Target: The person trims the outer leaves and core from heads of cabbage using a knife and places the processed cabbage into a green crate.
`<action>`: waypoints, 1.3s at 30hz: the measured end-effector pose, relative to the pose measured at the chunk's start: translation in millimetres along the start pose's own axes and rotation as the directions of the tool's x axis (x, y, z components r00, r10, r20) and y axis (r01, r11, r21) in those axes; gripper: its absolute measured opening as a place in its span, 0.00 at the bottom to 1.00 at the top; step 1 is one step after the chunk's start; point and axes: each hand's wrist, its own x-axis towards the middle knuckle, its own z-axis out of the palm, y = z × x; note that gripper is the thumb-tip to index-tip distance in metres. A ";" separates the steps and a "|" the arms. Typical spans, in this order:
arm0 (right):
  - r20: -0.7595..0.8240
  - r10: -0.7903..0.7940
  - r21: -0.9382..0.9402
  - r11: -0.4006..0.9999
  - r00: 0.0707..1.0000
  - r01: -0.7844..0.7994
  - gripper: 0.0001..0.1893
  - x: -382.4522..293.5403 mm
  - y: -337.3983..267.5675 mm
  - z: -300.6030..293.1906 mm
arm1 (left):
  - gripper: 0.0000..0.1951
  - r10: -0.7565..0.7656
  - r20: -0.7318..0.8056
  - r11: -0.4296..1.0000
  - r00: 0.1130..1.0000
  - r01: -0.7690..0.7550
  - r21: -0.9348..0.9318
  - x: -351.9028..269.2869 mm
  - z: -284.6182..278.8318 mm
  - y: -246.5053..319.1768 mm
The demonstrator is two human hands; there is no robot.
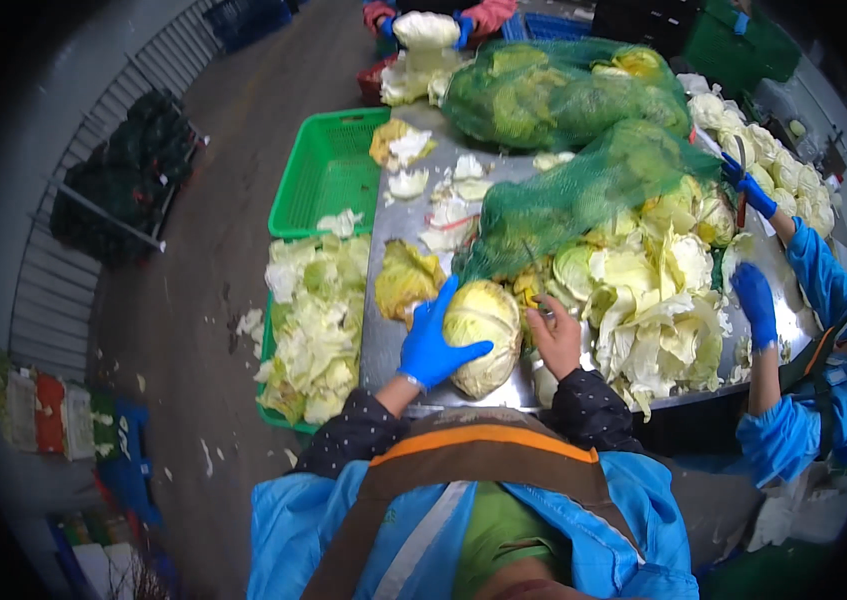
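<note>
My left hand (438,341), in a blue glove, rests with its fingers spread against the left side of a whole cabbage (482,330) at the near edge of the metal table (393,375). On the cabbage's right is my right hand (558,334), bare, its thumb and forefinger close together. Whether something small is between those fingertips I cannot tell. Behind the cabbage lies a green mesh sack (551,217) with cabbages partly inside. A yellowed outer leaf (404,277) lies beyond my left hand, and a heap of loose cabbage leaves (656,322) covers the table at right.
Left of the table stand a green plastic crate (326,169) and another heaped with leaves (318,322). A second full mesh sack (566,94) lies farther back. A co-worker's gloved hands (753,300) are at right, one holding a knife; another person holds a cabbage (427,30) opposite.
</note>
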 end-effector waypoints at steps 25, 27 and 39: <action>0.383 -0.106 0.089 0.993 0.918 0.078 0.23 3.1 102.9 56.9 | 0.63 -0.095 -0.149 0.988 0.984 0.075 -0.135 17.9 101.9 -11.3; 0.482 -0.110 0.114 0.992 0.869 0.062 0.21 11.6 85.9 81.3 | 0.69 -0.218 -0.099 0.942 0.971 0.183 -0.280 19.3 95.6 -28.9; 0.707 0.064 0.236 0.918 0.705 -0.320 0.12 22.8 84.7 118.1 | 0.64 -0.164 -0.704 0.916 0.691 -0.158 -0.369 -43.6 82.8 -62.4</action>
